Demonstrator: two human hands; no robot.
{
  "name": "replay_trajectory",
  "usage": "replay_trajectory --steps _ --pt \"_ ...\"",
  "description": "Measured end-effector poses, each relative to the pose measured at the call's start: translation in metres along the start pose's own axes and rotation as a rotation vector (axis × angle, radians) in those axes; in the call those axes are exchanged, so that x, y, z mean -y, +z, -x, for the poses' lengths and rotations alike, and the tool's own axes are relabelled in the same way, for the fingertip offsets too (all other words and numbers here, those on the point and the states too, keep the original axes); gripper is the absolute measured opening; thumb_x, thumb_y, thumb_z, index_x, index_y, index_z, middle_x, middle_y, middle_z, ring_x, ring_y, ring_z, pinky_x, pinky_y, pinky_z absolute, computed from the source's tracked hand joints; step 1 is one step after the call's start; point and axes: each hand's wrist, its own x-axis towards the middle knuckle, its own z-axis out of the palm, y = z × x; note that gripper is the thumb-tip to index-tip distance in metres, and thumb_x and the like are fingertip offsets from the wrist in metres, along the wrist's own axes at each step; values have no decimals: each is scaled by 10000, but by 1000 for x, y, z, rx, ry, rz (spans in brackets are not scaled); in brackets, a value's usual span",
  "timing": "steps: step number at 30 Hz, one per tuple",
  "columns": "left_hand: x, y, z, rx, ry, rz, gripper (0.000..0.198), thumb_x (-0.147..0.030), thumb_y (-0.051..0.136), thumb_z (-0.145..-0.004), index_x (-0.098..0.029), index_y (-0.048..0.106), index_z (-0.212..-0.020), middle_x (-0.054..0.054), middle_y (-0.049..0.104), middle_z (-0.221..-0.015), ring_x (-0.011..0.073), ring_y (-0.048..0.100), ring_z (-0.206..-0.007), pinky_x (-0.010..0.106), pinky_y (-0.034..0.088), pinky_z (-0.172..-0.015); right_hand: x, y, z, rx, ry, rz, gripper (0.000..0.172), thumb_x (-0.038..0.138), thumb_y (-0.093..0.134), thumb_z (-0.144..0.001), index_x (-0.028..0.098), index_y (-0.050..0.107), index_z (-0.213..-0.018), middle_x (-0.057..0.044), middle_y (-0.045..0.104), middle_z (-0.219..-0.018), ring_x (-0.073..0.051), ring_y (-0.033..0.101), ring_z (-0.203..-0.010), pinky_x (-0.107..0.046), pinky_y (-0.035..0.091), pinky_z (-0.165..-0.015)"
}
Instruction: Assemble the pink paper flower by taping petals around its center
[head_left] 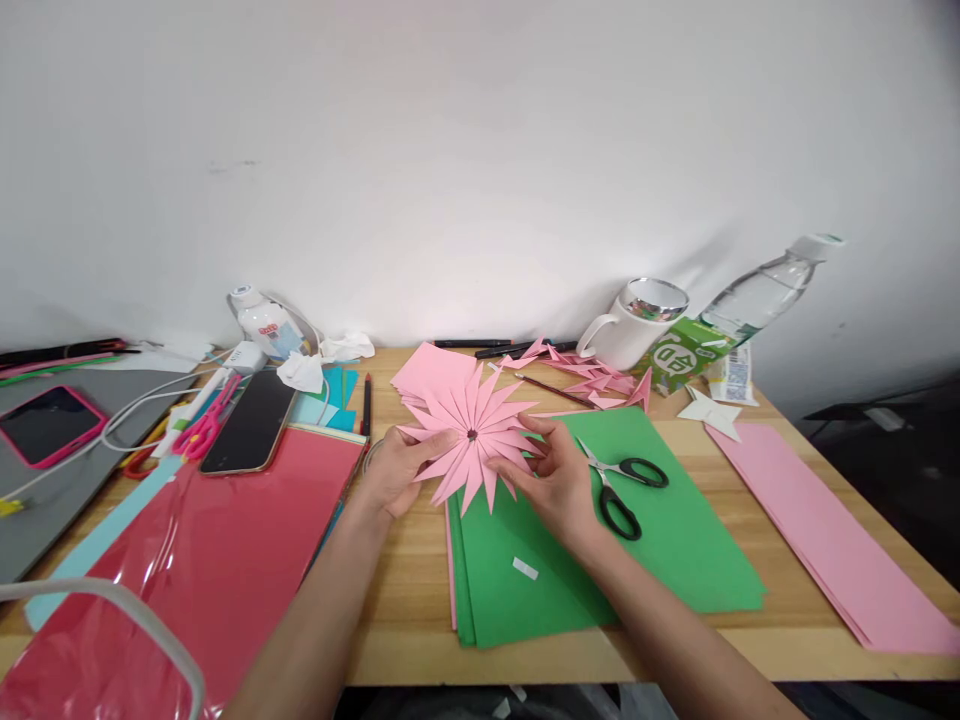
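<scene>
A pink folded-paper star (474, 470) with many pointed petals and a small hole at its centre is held up between both hands. My left hand (401, 465) grips its left petals, thumb on top. On the right side, my right hand (555, 470) pinches the petals between thumb and fingers. Beneath them lie green paper sheets (675, 540), with black-handled scissors (626, 490) resting half open on top near my right hand. A small white strip (525, 568) sits on the green paper. Behind the star is a stack of pink paper squares (431, 372).
Pink folded pieces (600, 380), a white mug (634, 325), a green box (686, 352) and a tilted bottle (772, 290) stand along the wall. Pink strips (825, 540) lie right. To the left are a phone (251, 425), pink scissors (206, 425) and a red plastic-covered pack (247, 530).
</scene>
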Motion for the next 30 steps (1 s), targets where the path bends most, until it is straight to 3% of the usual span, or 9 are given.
replay_trajectory --steps 2,6,10,13,16,20,24,27,30 --pt "-1 -3 -1 19 -1 -4 241 -252 796 -549 -87 697 -695 82 697 -709 160 618 -659 260 477 -623 5 -1 -3 22 74 -81 520 392 774 -579 198 536 -998 -72 591 -1006 -172 583 -810 -282 520 -638" --pt "-6 -8 0 93 -38 -45 278 -295 771 -603 -86 687 -765 82 697 -730 174 633 -665 257 479 -605 17 -7 -13 101 338 -287 360 483 661 -688 195 536 -863 9 581 -708 -121 557 -602 -251 505 -529" --pt "-11 -12 0 157 -24 68 451 -475 694 -654 -112 653 -918 100 698 -828 223 653 -781 279 498 -636 19 -9 -17 172 555 -513 312 411 731 -631 156 584 -736 25 553 -624 -84 503 -513 -195 452 -441" --pt "-12 -11 -3 193 54 259 572 -589 608 -669 -145 616 -1028 109 675 -982 247 625 -944 335 497 -788 17 -4 -16 38 539 -641 264 323 775 -586 150 580 -633 44 519 -569 -55 464 -486 -173 448 -474" --pt "-10 -5 -4 183 112 322 492 -522 650 -679 -155 623 -1006 93 673 -1001 241 617 -971 375 473 -860 18 2 -12 12 471 -718 252 262 789 -562 174 609 -715 17 608 -690 -92 552 -611 -212 487 -612" --pt "-6 2 -4 31 173 174 290 -257 778 -605 -108 669 -829 71 703 -816 199 649 -833 309 486 -799 20 0 -9 260 463 -649 355 224 812 -524 187 618 -819 -16 662 -824 -144 607 -748 -279 478 -752" --pt "-11 -5 -2 -34 195 104 241 -248 790 -577 -111 676 -739 40 691 -702 142 633 -653 252 490 -661 21 -18 -18 525 462 -589 532 314 816 -537 208 601 -1012 -64 667 -949 -202 624 -850 -358 474 -803" --pt "-15 -14 0 9 137 -4 234 -267 792 -566 -110 673 -694 38 681 -660 134 616 -614 237 474 -608 21 -31 -27 385 366 -553 542 519 682 -662 243 563 -1113 -91 638 -1062 -221 599 -952 -365 477 -810" --pt "-14 -17 2 79 34 -178 277 -282 809 -525 -98 669 -676 39 667 -629 133 599 -583 223 450 -558 21 -34 -29 263 353 -414 515 530 625 -715 246 551 -1139 -92 629 -1072 -192 608 -864 -316 495 -721"
